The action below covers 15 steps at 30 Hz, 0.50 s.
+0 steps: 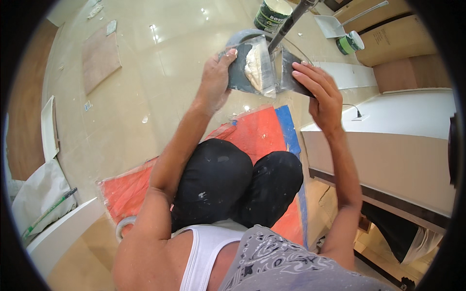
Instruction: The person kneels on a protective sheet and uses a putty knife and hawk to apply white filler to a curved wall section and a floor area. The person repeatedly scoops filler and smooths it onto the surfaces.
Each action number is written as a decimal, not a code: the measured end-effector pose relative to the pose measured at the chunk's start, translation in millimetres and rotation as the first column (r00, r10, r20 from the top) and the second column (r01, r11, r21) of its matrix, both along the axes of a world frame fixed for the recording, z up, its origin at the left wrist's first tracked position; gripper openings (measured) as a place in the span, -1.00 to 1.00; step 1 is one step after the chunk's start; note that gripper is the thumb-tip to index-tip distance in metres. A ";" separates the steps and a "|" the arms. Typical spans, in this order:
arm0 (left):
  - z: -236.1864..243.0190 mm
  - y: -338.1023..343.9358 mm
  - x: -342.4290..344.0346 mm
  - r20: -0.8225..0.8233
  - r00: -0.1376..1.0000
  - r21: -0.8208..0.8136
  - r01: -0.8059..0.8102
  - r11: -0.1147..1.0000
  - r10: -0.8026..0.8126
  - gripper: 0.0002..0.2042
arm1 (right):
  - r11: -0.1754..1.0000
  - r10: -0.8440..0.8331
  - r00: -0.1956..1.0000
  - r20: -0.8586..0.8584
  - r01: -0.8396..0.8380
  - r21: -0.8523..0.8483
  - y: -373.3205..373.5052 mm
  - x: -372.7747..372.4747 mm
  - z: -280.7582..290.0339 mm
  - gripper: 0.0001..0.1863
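My left hand (218,77) grips a dark flat spreader blade (239,68) carrying a mound of off-white paste (253,65). Just to its right, my right hand (320,89) holds a second dark blade (296,82), fingers across its face, both blades smeared along the edges. Behind them is a grey bucket (247,35) with a wire handle, partly hidden by the blades, and a dark vertical pole (286,26) rises over it. Below, my knees rest over a red and blue sheet (259,126).
Green-labelled tubs (267,19) (348,44) and a white dustpan (330,26) stand beyond. Cardboard (393,39) is at the back right, a white ledge (388,116) along my right. On the left lie a board (99,60) on the tiled floor and a green-handled tool (48,213).
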<state>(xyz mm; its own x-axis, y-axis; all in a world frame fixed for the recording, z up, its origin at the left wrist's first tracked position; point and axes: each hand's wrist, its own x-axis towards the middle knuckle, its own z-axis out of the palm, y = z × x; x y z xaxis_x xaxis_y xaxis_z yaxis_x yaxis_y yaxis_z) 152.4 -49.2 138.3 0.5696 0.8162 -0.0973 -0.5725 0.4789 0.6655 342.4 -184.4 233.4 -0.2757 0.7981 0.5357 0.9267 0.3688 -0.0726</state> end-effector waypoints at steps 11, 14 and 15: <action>7.2 -5.2 9.2 0.197 0.953 -0.070 -0.220 0.973 0.230 -0.78 | 0.951 -0.308 0.652 -0.693 0.240 -0.197 29.1 -5.2 -93.8 -0.55; 4.9 -1.9 6.1 0.244 0.871 -0.020 -0.436 0.900 0.427 -0.73 | 0.952 -0.297 0.018 -0.955 0.090 -0.294 30.5 -16.6 -81.5 -0.46; 6.7 -4.0 7.5 0.258 0.855 0.018 -0.471 0.882 0.451 -0.69 | 0.968 -0.248 -0.111 -0.962 -0.006 -0.249 29.7 -20.7 -74.8 -0.43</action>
